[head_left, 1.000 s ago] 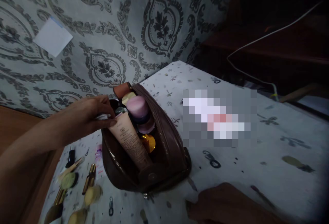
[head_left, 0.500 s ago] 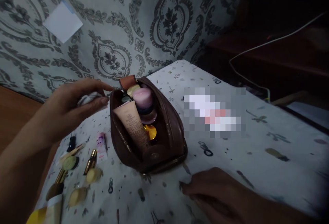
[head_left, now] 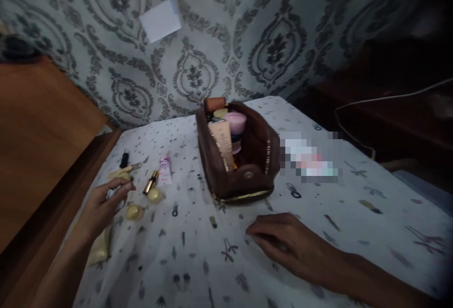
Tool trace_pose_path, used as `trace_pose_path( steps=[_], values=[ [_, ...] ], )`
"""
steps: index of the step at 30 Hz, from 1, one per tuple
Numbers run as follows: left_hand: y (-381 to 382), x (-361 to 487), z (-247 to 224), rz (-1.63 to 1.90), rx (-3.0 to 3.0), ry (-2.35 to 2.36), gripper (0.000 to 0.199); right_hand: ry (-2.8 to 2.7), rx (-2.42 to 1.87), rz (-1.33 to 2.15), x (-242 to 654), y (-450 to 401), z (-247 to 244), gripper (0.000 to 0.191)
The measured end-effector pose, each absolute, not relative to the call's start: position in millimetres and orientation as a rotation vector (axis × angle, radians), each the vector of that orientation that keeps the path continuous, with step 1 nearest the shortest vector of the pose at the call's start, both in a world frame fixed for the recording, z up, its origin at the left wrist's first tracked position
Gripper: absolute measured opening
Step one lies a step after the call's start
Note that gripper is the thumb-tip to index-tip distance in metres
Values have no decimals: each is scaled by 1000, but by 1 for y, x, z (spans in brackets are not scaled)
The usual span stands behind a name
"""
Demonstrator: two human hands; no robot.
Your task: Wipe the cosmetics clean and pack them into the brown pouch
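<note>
My left hand (head_left: pixel 106 206) hovers over the small cosmetics at the left of the cloth, its thumb and forefinger loosely bent with a gap between them and nothing visible held. Close by are a gold-capped tube (head_left: pixel 151 183), a pink tube (head_left: pixel 164 169), two yellowish sponges (head_left: pixel 154 195) and a black-capped item (head_left: pixel 124 159). My right hand (head_left: pixel 283 242) rests on the cloth in front of the bag, fingers curled together. The brown toiletry bag (head_left: pixel 226 180) stands unzipped, touched by neither hand. Inside are a beige squeeze tube (head_left: pixel 221 138) and a pink-lidded jar (head_left: pixel 235 121).
The patterned cloth (head_left: pixel 198 261) covers the surface up to the wallpapered wall. A blurred-out item (head_left: pixel 311 157) lies right of the bag. A white cable (head_left: pixel 389 95) runs along the dark right side. Brown wooden furniture (head_left: pixel 46 124) stands at the left.
My left hand has let go of the bag's left rim and moved down and left to the small items. The view has turned left. My right hand stays curled on the cloth.
</note>
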State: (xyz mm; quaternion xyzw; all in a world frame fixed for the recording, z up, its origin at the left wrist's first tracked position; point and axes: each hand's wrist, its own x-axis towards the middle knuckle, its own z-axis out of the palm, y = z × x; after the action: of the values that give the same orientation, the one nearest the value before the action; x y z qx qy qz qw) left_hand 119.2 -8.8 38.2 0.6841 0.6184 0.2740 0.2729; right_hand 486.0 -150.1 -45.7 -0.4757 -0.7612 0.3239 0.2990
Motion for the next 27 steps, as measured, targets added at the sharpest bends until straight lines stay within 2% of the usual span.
trace_pose_path(
  steps=[6,10,14,18,27],
  values=[
    [-41,58,22,1055,1596,1823,51,-2088,-1142,963,425,-135,-38,32],
    [-54,38,9,1134,1448,1845,55,-2058,-1121,1041,384,-118,-40,28],
    [-62,31,-5,1039,1677,1937,45,-1772,-1139,1388,344,-102,-46,24],
    [-49,21,-13,907,1988,1910,38,-1395,-1101,1677,311,-88,-54,30],
    [42,10,-15,501,2302,1907,46,-1176,-1011,1694,295,-86,-72,40]
  ],
)
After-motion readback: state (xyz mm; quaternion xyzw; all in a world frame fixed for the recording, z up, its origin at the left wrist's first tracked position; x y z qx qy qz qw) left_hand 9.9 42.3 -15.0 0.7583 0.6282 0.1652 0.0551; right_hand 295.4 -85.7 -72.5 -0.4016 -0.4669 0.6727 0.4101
